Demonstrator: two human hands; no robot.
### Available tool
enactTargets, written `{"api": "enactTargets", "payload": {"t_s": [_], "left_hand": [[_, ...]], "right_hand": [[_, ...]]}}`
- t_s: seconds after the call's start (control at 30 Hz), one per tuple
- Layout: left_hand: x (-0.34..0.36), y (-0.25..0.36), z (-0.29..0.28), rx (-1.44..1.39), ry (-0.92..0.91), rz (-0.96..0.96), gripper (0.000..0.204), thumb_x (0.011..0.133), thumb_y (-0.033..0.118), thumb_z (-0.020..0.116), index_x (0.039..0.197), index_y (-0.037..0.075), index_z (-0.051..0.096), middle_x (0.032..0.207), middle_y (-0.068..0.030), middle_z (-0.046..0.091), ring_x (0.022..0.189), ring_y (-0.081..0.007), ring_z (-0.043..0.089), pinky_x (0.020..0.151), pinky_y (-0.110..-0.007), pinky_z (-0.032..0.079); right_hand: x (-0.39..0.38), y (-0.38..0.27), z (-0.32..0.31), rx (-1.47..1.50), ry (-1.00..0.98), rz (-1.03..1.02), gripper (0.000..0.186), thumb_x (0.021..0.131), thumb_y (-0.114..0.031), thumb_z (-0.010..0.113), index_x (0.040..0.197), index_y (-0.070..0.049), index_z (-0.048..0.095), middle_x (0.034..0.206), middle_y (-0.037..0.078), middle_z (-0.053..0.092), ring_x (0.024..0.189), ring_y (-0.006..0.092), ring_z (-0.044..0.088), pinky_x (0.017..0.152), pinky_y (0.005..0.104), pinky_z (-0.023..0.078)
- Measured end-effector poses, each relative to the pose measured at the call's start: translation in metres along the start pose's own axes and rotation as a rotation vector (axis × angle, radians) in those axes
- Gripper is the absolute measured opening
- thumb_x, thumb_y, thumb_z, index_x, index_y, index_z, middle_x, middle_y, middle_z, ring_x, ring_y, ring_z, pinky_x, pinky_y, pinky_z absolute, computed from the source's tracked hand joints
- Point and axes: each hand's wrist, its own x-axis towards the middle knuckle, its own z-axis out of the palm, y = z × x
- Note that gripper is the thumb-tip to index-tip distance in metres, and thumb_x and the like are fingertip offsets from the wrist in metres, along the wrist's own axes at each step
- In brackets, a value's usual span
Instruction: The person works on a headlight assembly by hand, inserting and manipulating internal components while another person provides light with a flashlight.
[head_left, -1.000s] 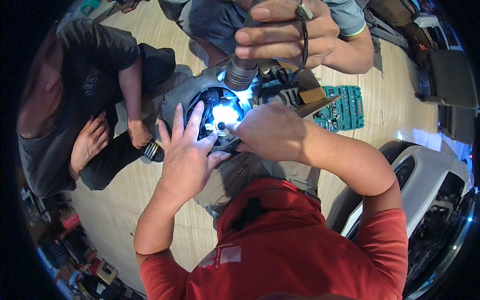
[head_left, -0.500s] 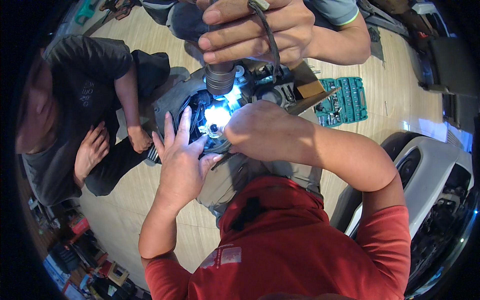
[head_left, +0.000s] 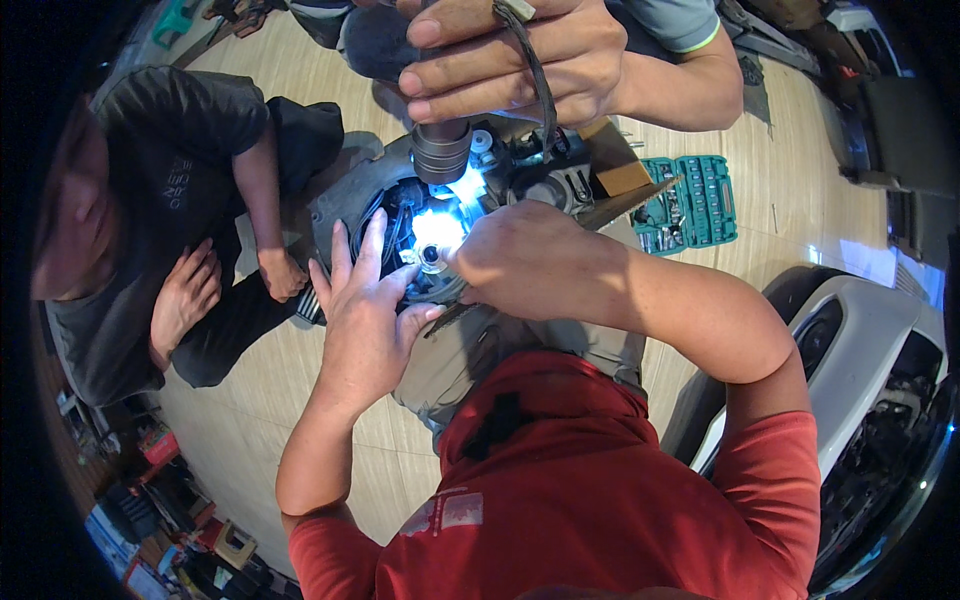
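In front of me is a mechanical unit in a dark grey housing [head_left: 335, 205], with black wires inside. A small round fitting [head_left: 431, 254] in it is strongly lit, and glare hides the detail around it. My left hand [head_left: 365, 330] rests at the unit's near left edge, fingers spread, with a fingertip close to the fitting. Just right of the fitting, my right hand [head_left: 525, 262] is closed, fingertips turned into the unit; whatever they grip is hidden. Another person's hand [head_left: 530, 65] holds a dark flashlight [head_left: 440, 150] above, beam pointing down.
A cardboard box [head_left: 612, 165] stands at the unit's right, with a green socket set case [head_left: 688, 203] lying open beyond it. A co-worker in dark clothes [head_left: 185, 130] sits at the left. A white car body part [head_left: 850, 320] lies at the right, and mixed gear [head_left: 215, 540] at the lower left.
The flashlight has shifted very slightly upward in the picture. Both my hands keep nearly the same place, and the round fitting shows a little more plainly.
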Motion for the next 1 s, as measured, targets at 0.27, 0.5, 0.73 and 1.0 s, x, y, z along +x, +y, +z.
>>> {"api": "enactTargets", "payload": {"t_s": [0.27,0.5,0.73,1.0], "left_hand": [[-0.002,0.001,0.002,0.008,0.021,-0.026,0.043,0.078,0.025,0.079,0.112,0.001,0.073,0.157,-0.0236,0.030,0.145,-0.0512,0.022,0.111,-0.071,0.015],[-0.004,-0.001,0.004,0.019,0.022,0.003,0.039,0.080,0.026,0.078,0.111,0.003,0.074,0.157,-0.0240,0.030,0.145,-0.0513,0.022,0.111,-0.071,0.015],[0.002,-0.013,0.004,-0.085,0.091,-0.002,0.035,0.084,0.029,0.074,0.107,0.003,0.072,0.154,-0.0251,0.035,0.144,-0.0519,0.025,0.111,-0.071,0.015],[0.003,0.000,0.000,0.087,0.099,0.027,0.040,0.084,0.030,0.074,0.113,0.003,0.071,0.151,-0.0256,0.038,0.142,-0.0509,0.029,0.111,-0.071,0.016]], "right_hand": [[0.001,-0.002,-0.002,-0.032,-0.036,0.022,0.034,0.083,-0.023,0.073,0.105,0.001,0.064,0.079,0.014,0.067,0.080,0.0301,0.070,0.070,0.0413,0.055],[0.002,-0.004,-0.005,-0.053,-0.069,0.030,0.033,0.084,-0.023,0.072,0.104,0.001,0.064,0.079,0.015,0.068,0.079,0.0298,0.070,0.068,0.0412,0.055],[-0.004,0.000,-0.001,-0.061,0.053,-0.020,0.032,0.085,-0.026,0.071,0.101,0.001,0.064,0.078,0.015,0.067,0.077,0.0311,0.070,0.067,0.0417,0.055],[-0.001,0.000,-0.004,-0.014,-0.018,0.026,0.031,0.085,-0.023,0.071,0.103,0.000,0.064,0.078,0.016,0.067,0.078,0.0318,0.071,0.067,0.0429,0.056]]}}
